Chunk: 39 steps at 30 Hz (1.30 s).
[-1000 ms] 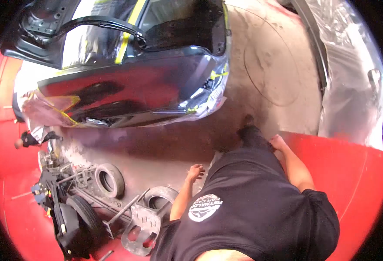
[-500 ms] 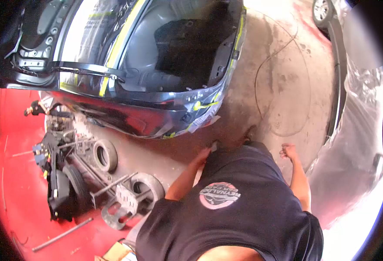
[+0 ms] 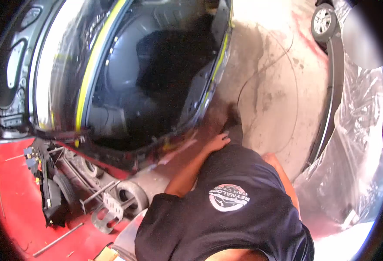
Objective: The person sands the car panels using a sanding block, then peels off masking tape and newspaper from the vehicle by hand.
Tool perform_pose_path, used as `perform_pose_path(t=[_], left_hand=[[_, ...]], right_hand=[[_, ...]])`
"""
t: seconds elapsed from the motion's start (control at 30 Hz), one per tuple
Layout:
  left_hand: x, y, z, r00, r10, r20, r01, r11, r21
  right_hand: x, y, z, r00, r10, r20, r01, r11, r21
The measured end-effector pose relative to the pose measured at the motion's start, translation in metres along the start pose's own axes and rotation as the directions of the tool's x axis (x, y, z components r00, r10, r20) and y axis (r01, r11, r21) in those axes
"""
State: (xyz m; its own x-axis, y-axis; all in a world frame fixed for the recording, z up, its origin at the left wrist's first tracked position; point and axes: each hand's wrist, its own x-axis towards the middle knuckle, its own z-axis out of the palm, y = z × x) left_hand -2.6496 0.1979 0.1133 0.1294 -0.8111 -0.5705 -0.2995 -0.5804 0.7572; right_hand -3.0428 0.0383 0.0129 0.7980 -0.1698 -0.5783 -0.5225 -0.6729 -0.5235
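Note:
My left hand (image 3: pixel 219 142) rests at the front of my dark trousers, near the hem of my black T-shirt (image 3: pixel 261 217). Its fingers look stretched out, and I see nothing in them. On my right side only the forearm (image 3: pixel 283 176) shows; the hand is hidden beside my body. Ahead and to the left stands a dark car body (image 3: pixel 93 56), stripped inside, with yellow tape (image 3: pixel 91 71) along its edge. Its big opening (image 3: pixel 174 65) faces up toward me, and its near corner lies close to my left arm.
On the left are tyres (image 3: pixel 133 193), a metal stand (image 3: pixel 106 213), black parts (image 3: pixel 54 195) and a rod (image 3: pixel 59 239) on red floor. A thin hose (image 3: pixel 243 85) loops over the concrete. Plastic sheeting (image 3: pixel 352 143) and a car wheel (image 3: pixel 323 21) line the right side.
The car body has come nearer and lower in view. My left hand has swung forward to the front of my trousers. My right hand, visible before, has dropped out of sight.

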Motion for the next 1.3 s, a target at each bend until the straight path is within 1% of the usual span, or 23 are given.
perform_pose_path(t=[0.07, 0.13, 0.17, 0.2, 0.23, 0.27, 0.3, 0.4, 0.47, 0.5, 0.53, 0.6, 0.7, 0.8, 0.87, 0.9, 0.97, 1.03, 1.1, 1.13, 1.17, 1.2, 1.3], left_hand=[[0.042, 0.030, -0.027, 1.000, -0.015, 0.022, 0.014, 1.000, 0.026], [0.073, 0.071, -0.057, 0.998, -0.044, 0.047, 0.043, 0.999, 0.019], [0.088, 0.084, -0.065, 0.998, -0.043, 0.049, 0.044, 0.999, -0.021], [0.104, 0.094, -0.074, 0.996, -0.053, 0.066, 0.057, 0.997, -0.060], [0.127, 0.096, -0.079, 1.000, 0.001, 0.026, -0.001, 1.000, -0.024], [0.151, 0.087, -0.079, 0.999, 0.049, -0.003, -0.049, 0.999, 0.017], [0.163, 0.081, -0.081, 0.995, 0.095, -0.024, -0.094, 0.994, 0.054], [0.188, 0.114, -0.112, 0.999, 0.032, -0.027, -0.035, 0.993, -0.113], [0.218, 0.107, -0.117, 0.997, 0.036, -0.074, -0.051, 0.977, -0.207], [0.219, 0.123, -0.136, 0.994, 0.074, -0.074, -0.083, 0.988, -0.133], [0.217, 0.143, -0.152, 0.991, 0.111, -0.073, -0.116, 0.991, -0.062], [0.222, 0.164, -0.159, 0.989, -0.125, -0.085, 0.095, 0.951, -0.295], [0.247, 0.165, -0.154, 0.951, -0.297, -0.087, 0.218, 0.843, -0.491], [0.283, 0.170, -0.148, 0.908, -0.385, -0.165, 0.220, 0.774, -0.594], [0.306, 0.160, -0.135, 0.872, -0.423, -0.245, 0.127, 0.679, -0.723], [0.307, 0.179, -0.141, 0.850, -0.450, -0.273, 0.080, 0.623, -0.778], [0.294, 0.239, -0.164, 0.797, -0.515, -0.316, -0.021, 0.499, -0.866], [0.301, 0.240, -0.171, 0.752, -0.548, -0.365, -0.107, 0.446, -0.889], [0.312, 0.218, -0.183, 0.748, -0.526, -0.405, -0.210, 0.391, -0.896], [0.322, 0.188, -0.187, 0.764, -0.487, -0.424, -0.269, 0.358, -0.894], [0.328, 0.183, -0.197, 0.744, -0.475, -0.470, -0.297, 0.395, -0.869], [0.334, 0.178, -0.207, 0.722, -0.463, -0.514, -0.323, 0.432, -0.842], [0.374, 0.235, -0.335, 0.590, -0.402, -0.700, -0.304, 0.693, -0.654]], right_hand=[[-0.013, -0.033, -0.094, 0.956, 0.292, -0.040, -0.277, 0.936, 0.220], [0.000, 0.026, -0.120, 0.970, 0.242, -0.017, -0.235, 0.957, 0.171], [0.004, 0.074, -0.131, 0.982, 0.002, -0.188, 0.014, 0.996, 0.085], [0.011, 0.105, -0.139, 0.917, -0.240, -0.318, 0.244, 0.969, -0.030], [0.022, 0.109, -0.161, 0.942, 0.109, -0.318, 0.019, 0.927, 0.374], [0.028, 0.110, -0.189, 0.891, 0.422, -0.166, -0.184, 0.671, 0.719], [0.028, 0.110, -0.211, 0.774, 0.623, 0.109, -0.333, 0.254, 0.908], [0.051, 0.086, -0.274, 0.740, 0.672, 0.031, -0.232, 0.213, 0.949], [0.076, 0.086, -0.298, 0.804, 0.594, 0.023, -0.218, 0.259, 0.941], [0.087, 0.091, -0.305, 0.833, 0.553, 0.026, -0.217, 0.282, 0.935], [0.097, 0.096, -0.318, 0.850, 0.527, 0.001, -0.235, 0.378, 0.896], [0.119, 0.111, -0.349, 0.886, 0.464, -0.025, -0.270, 0.559, 0.784], [0.163, 0.154, -0.413, 0.947, 0.194, -0.257, -0.094, 0.929, 0.357], [0.205, 0.187, -0.495, 0.945, 0.164, -0.284, -0.092, 0.963, 0.252], [0.239, 0.179, -0.559, 0.949, -0.034, -0.312, 0.051, 0.998, 0.044], [0.257, 0.165, -0.595, 0.942, -0.136, -0.308, 0.123, 0.991, -0.062], [0.302, 0.131, -0.648, 0.960, -0.172, -0.221, 0.161, 0.985, -0.068], [0.347, 0.072, -0.701, 0.973, -0.214, -0.090, 0.199, 0.968, -0.156], [0.393, 0.027, -0.725, 0.871, -0.450, -0.197, 0.436, 0.893, -0.113], [0.419, 0.003, -0.736, 0.889, -0.437, -0.134, 0.415, 0.895, -0.167], [0.444, -0.018, -0.740, 0.906, -0.417, -0.070, 0.394, 0.893, -0.219], [0.470, -0.031, -0.738, 0.842, -0.525, -0.122, 0.489, 0.840, -0.234], [0.563, -0.077, -0.736, 0.689, -0.708, -0.154, 0.600, 0.677, -0.426]])
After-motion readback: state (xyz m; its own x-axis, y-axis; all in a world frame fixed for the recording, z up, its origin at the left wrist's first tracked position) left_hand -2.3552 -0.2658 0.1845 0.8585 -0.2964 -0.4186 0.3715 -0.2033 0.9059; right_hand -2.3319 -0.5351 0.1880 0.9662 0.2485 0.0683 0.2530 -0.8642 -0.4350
